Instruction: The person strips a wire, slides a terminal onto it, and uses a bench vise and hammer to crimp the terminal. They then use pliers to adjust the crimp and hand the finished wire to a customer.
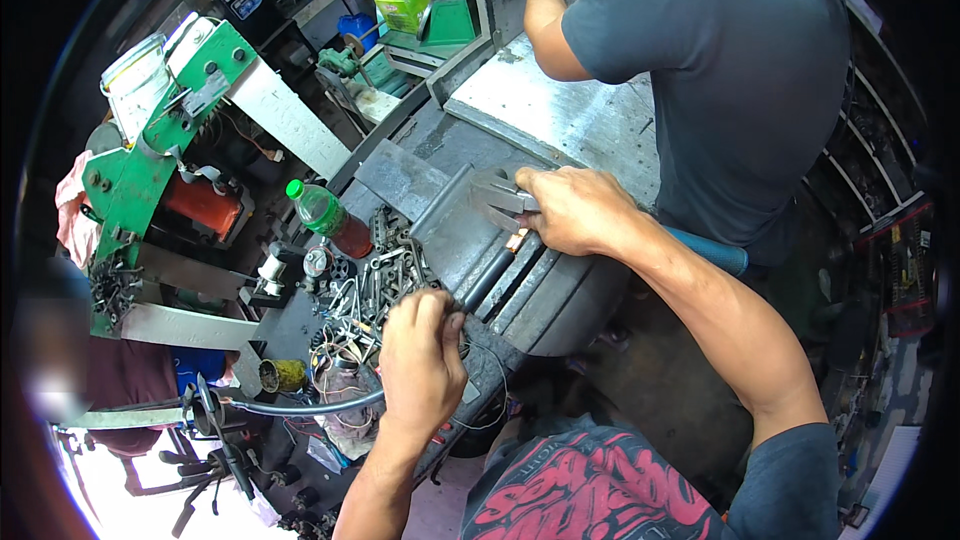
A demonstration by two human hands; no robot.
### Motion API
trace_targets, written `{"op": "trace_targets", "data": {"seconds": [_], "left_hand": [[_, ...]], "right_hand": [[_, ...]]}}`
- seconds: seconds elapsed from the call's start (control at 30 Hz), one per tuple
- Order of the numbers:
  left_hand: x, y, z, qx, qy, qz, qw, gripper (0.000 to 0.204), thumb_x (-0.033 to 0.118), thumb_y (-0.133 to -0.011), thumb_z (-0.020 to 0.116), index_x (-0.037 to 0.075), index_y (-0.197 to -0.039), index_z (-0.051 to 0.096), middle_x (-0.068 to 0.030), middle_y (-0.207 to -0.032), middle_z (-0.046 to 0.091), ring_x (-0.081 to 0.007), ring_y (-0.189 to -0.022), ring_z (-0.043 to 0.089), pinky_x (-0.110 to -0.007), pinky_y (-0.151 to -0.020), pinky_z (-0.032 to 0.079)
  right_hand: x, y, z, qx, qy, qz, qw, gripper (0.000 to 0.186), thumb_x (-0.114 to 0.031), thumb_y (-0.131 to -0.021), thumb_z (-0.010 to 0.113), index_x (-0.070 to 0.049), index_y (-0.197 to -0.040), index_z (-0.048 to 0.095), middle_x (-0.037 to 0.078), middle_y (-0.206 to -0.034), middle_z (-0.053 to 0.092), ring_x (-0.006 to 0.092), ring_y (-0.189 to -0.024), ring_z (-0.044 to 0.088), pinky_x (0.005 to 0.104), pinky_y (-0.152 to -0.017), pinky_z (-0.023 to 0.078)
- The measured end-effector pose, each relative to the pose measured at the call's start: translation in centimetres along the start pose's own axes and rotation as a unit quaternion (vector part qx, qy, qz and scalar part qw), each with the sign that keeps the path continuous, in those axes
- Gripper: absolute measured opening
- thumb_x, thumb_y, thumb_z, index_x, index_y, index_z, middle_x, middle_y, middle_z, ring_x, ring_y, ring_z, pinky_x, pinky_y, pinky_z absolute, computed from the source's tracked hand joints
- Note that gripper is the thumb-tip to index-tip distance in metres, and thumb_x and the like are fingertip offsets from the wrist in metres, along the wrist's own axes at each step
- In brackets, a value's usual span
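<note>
My left hand [425, 350] is closed round a thick black cable [488, 278] that lies slantwise over a dark, slotted metal block [545, 295]. Bare copper [516, 239] shows at the cable's far end. Behind my left hand the cable bends away to the left. My right hand [580, 208] grips a grey metal tool [497, 198] with a flat, angular head, just above the copper end. Its exact kind is hard to make out, since my fingers cover the rest of it.
Loose bolts and metal parts [395, 255] crowd the bench left of the block. A green-capped bottle [332, 220] of red liquid stands among them. Farther left is a green machine frame [150, 145]. A person [740, 70] works at the far right beside a metal plate [550, 105].
</note>
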State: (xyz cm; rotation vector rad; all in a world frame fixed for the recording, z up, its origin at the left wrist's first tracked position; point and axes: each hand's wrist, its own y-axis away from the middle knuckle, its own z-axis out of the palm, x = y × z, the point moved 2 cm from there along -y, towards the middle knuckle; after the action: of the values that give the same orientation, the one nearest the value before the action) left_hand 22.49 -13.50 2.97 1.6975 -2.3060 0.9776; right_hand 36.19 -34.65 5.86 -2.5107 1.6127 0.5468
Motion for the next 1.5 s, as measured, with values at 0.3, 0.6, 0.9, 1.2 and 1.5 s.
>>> {"op": "trace_targets", "data": {"seconds": [0.3,0.6,0.9,1.2,1.5], "left_hand": [[0.9,-7.2,3.9,0.06,0.38,-0.193,0.903,0.012,-0.001,-0.101,0.067,-0.004,-0.112,0.063,-0.0078,-0.097,0.073,-0.0132,-0.09,0.07,-0.029,-0.084,0.057],[0.9,-6.5,5.4,0.064,0.425,-0.18,0.885,0.011,-0.008,-0.099,0.066,-0.004,-0.109,0.067,-0.0077,-0.099,0.075,-0.011,-0.094,0.07,-0.026,-0.087,0.057],[0.9,-6.8,6.5,0.079,0.419,-0.196,0.883,0.014,-0.008,-0.097,0.067,-0.006,-0.111,0.067,-0.0106,-0.097,0.078,-0.0121,-0.089,0.073,-0.028,-0.082,0.06],[1.7,-6.8,6.5,0.107,0.344,-0.157,0.92,0.015,-0.008,-0.097,0.067,-0.005,-0.112,0.068,-0.013,-0.095,0.079,-0.0136,-0.089,0.076,-0.029,-0.08,0.061],[2.1,-6.9,6.7,0.131,0.305,-0.138,0.933,0.018,-0.01,-0.095,0.067,-0.005,-0.112,0.069,-0.0144,-0.093,0.079,-0.0156,-0.088,0.077,-0.029,-0.077,0.061]], "right_hand": [[0.5,0.0,0.4,0.004,-0.013,0.008,1.0,0.033,-0.028,-0.094,0.074,-0.004,-0.116,0.071,0.023,-0.101,0.077,0.0402,-0.101,0.075,0.0525,-0.086,0.058],[1.1,-0.5,0.5,0.022,-0.027,0.006,0.999,0.031,-0.028,-0.09,0.078,-0.004,-0.109,0.073,0.021,-0.102,0.077,0.0382,-0.103,0.075,0.0523,-0.088,0.057],[1.3,-0.5,0.7,0.01,-0.038,0.003,0.999,0.036,-0.028,-0.091,0.077,-0.001,-0.115,0.071,0.026,-0.1,0.075,0.0431,-0.106,0.072,0.0532,-0.09,0.056],[1.2,-0.5,0.6,0.011,-0.041,0.001,0.999,0.037,-0.028,-0.09,0.078,0.0,-0.113,0.07,0.027,-0.098,0.075,0.0437,-0.102,0.073,0.0539,-0.088,0.056],[1.3,-0.5,0.8,0.021,-0.041,-0.004,0.999,0.034,-0.025,-0.091,0.076,-0.001,-0.114,0.07,0.026,-0.097,0.075,0.0437,-0.1,0.073,0.054,-0.087,0.057]]}}
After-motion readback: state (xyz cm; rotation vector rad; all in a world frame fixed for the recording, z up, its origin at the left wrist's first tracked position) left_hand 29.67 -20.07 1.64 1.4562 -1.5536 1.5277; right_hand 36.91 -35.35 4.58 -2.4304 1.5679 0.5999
